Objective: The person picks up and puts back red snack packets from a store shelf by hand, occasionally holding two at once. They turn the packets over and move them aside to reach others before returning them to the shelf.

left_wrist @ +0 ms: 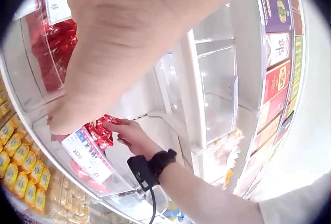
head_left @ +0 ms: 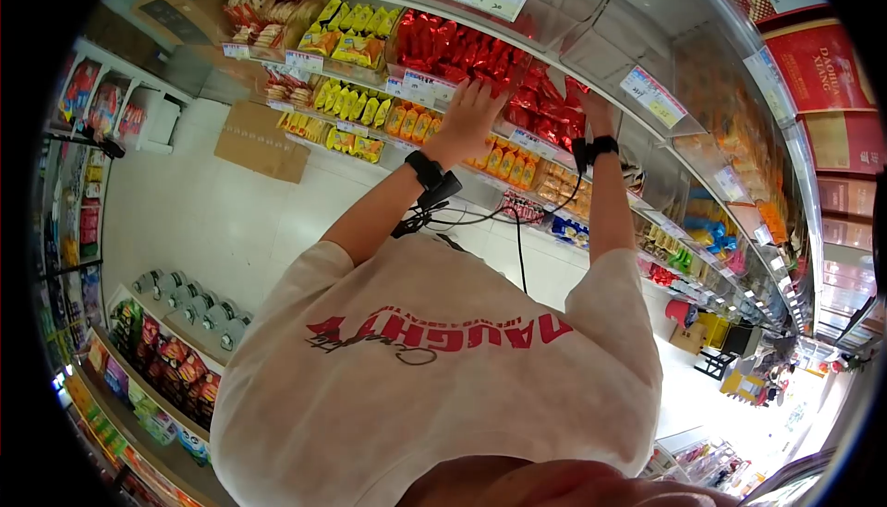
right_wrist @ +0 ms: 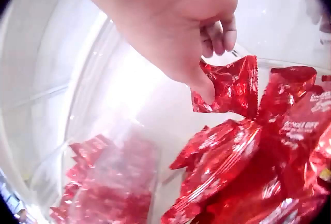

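Between thumb and fingers, my right hand (head_left: 601, 117) (right_wrist: 170, 22) pinches a red foil packet (right_wrist: 235, 87) above a clear bin of red packets (right_wrist: 227, 172). The left wrist view also shows the right hand (left_wrist: 135, 137) at those packets (left_wrist: 101, 133). My left hand (head_left: 467, 125) (left_wrist: 119, 42) lies at the front edge of the bin, beside red packets (head_left: 462, 49), its fingers extended over a price label (head_left: 430, 89). What its fingertips touch is hidden in the left wrist view.
Yellow packets (head_left: 360, 49) and orange ones (head_left: 414, 125) fill neighbouring bins. Clear bin walls and label strips (head_left: 654, 96) run along the shelves. Red boxes (head_left: 820, 63) stand at the right. Black cables (head_left: 520, 248) hang between the wrists; cardboard (head_left: 263, 142) lies on the floor.
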{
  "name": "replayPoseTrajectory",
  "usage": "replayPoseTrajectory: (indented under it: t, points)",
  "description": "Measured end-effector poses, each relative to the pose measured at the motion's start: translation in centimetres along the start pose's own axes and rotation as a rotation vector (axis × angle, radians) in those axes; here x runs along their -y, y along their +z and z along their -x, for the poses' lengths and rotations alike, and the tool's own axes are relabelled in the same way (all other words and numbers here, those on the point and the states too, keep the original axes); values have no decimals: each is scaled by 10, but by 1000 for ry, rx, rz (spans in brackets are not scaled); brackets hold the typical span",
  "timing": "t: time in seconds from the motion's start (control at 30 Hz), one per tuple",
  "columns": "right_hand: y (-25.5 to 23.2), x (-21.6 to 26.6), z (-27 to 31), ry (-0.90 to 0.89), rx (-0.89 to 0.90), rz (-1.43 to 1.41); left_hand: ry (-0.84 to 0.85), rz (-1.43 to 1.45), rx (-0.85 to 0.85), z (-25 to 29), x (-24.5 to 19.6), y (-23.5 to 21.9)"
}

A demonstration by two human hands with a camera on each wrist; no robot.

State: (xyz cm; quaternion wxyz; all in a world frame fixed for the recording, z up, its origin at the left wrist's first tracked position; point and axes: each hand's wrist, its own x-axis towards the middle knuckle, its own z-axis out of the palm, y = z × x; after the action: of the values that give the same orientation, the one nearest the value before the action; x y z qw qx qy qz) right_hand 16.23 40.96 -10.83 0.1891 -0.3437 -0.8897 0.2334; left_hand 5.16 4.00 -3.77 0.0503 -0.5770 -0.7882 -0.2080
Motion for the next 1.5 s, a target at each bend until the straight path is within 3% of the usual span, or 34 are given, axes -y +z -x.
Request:
replayPoseTrajectory:
  t: [0.13, 0.17, 0.2, 0.27, 0.43, 0.53, 0.57, 0.67, 0.73, 0.93, 1.03, 1.13, 1.23, 1.37, 1.47, 1.5]
  points:
    - [-54, 75, 69, 16, -22, -163, 43, 224, 29, -11, 9, -7]
    - [-64, 94, 88, 39, -9, -240, 48, 289, -86, -14, -3, -32]
    - [-72, 109, 107, 42, -24, -372, 24, 403, -47, -17, -11, -54]
    - [-78, 135, 149, 5, -106, -701, -29, 626, 41, -23, -23, -80]
    - [-89, 181, 222, -113, -19, -861, -318, 1213, 548, -33, -23, -57]
    - [-103, 193, 244, -139, 99, -745, -156, 1185, 430, -34, -37, -53]
    - [-99, 190, 249, -106, 78, -791, -170, 1349, 361, -32, -44, -48]
    - [-76, 182, 260, 36, -88, -1032, -84, 1281, 388, -36, -45, -42]
    - [-74, 182, 263, 46, -176, -1016, -56, 1251, 417, -34, -56, -50]
    - [-88, 180, 274, 114, -62, -908, -97, 1439, 462, -27, -64, -50]
    - [-95, 192, 276, 106, 3, -1015, -171, 1353, 521, -22, -54, -54]
    - [-79, 192, 275, 104, 14, -927, -170, 1242, 546, -16, -44, -61]
    - [-74, 194, 265, 102, 76, -923, -280, 1213, 327, 0, -36, -61]
    - [-69, 172, 226, 44, -80, -906, -432, 1324, -5, 12, -28, -86]
    - [-62, 141, 182, 29, -186, -558, -473, 1447, -91, 23, 5, -65]
    - [-56, 130, 169, -16, -190, -410, -452, 1533, -87, 23, -4, -87]
